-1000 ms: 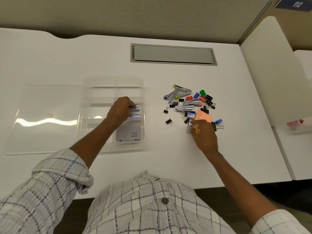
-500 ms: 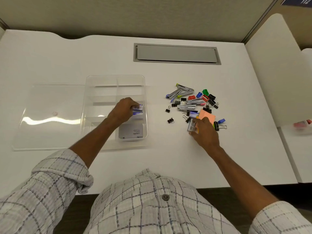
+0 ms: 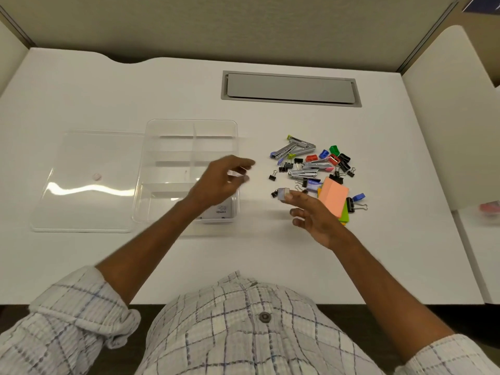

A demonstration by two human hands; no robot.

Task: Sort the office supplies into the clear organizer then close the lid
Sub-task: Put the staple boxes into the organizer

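Note:
The clear organizer [image 3: 148, 158] stands left of centre on the white desk, its lid [image 3: 89, 182] lying flat and open on its left. A grey box marked "camlin" [image 3: 224, 211] sits in its near right compartment. My left hand [image 3: 223, 181] hovers blurred over the organizer's right edge, fingers apart and holding nothing. My right hand [image 3: 313, 215] pinches a small grey staple box [image 3: 283, 194] at its fingertips, just left of the pile. The pile holds silver staplers [image 3: 296, 150], black binder clips [image 3: 273, 176], coloured sharpeners [image 3: 334, 150] and orange sticky notes [image 3: 334, 197].
A grey cable hatch [image 3: 290, 89] is set into the desk behind the pile. A white divider panel [image 3: 446, 125] rises along the right side, with a red object [image 3: 489, 207] beyond it. A beige partition closes off the back.
My left hand has let go of the small boxes in the organizer and swung right, fingers spread. My right hand has lifted a staple box out of the pile and moved it left.

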